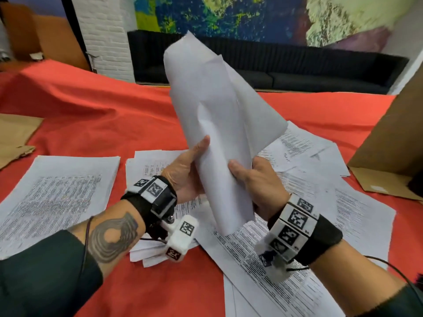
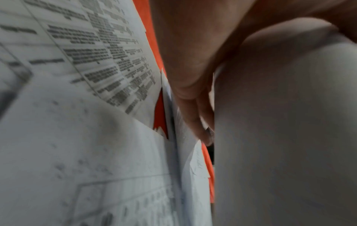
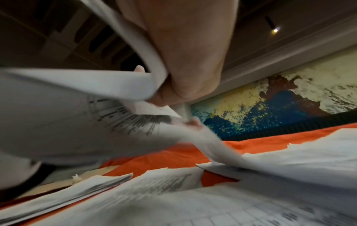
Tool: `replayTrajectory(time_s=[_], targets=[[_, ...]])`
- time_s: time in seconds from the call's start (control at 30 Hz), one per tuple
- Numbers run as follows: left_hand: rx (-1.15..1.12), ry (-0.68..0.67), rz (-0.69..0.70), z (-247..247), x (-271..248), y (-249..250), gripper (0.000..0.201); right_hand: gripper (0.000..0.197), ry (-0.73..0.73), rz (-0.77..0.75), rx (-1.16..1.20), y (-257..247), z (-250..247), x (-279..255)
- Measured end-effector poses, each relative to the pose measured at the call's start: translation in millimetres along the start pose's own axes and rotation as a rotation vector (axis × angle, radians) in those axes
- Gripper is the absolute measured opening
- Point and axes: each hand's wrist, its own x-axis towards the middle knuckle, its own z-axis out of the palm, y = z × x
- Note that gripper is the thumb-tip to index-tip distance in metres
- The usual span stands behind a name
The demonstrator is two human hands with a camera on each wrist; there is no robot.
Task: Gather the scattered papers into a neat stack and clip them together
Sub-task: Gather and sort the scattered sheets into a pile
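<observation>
A bent bundle of white sheets (image 1: 212,120) stands upright above the red tablecloth (image 1: 96,115), blank backs toward me. My left hand (image 1: 190,168) grips its left side, thumb laid along the paper. On the right side my right hand (image 1: 254,177) holds it with the thumb pressed on the front. The left wrist view shows the bundle (image 2: 286,137) beside the fingers (image 2: 195,116). In the right wrist view the curled sheets (image 3: 77,107) wrap round the fingers (image 3: 185,64). Several printed pages (image 1: 297,236) lie scattered under the hands, and one stack (image 1: 57,197) lies at the left. No clip is visible.
An open cardboard box (image 1: 389,152) stands at the right edge of the table. Brown paper (image 1: 16,136) lies at the far left. A black sofa (image 1: 286,65) and a painted wall (image 1: 251,17) are behind the table.
</observation>
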Motion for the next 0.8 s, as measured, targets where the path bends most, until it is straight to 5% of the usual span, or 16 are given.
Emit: replayTrajectory(time_s=[0.07,0.2,0.3,0.37,0.47,0.63,0.7,0.8], targets=[[-0.100,0.006,0.062,9.5,0.5,5.9,0.049,0.022,-0.042,-0.015,-0.074,5.2,-1.9,0.5],[-0.059,0.016,0.146,17.6,6.1,19.3,0.036,0.062,-0.094,-0.046,-0.399,17.7,-4.6,1.6],[-0.014,0.062,0.181,13.5,10.9,30.9,0.038,0.041,-0.244,0.006,-0.335,19.9,-7.4,-0.7],[0.001,0.139,0.224,6.7,17.3,37.7,0.058,0.018,-0.326,0.047,-0.322,19.5,-13.5,-4.5],[0.034,0.216,0.312,-1.2,19.1,47.0,0.067,0.009,-0.314,0.092,-0.357,19.2,-28.2,-0.7],[0.240,0.065,0.300,-9.7,5.3,55.3,0.043,0.048,-0.170,-0.047,0.046,-14.5,-66.3,19.9],[0.262,-0.036,0.240,-10.6,3.1,53.9,0.052,0.045,-0.213,-0.064,0.302,-38.1,-76.3,25.5],[0.288,-0.092,0.101,-5.4,5.6,39.7,0.105,0.052,-0.315,-0.117,0.348,-61.3,-66.1,26.2]])
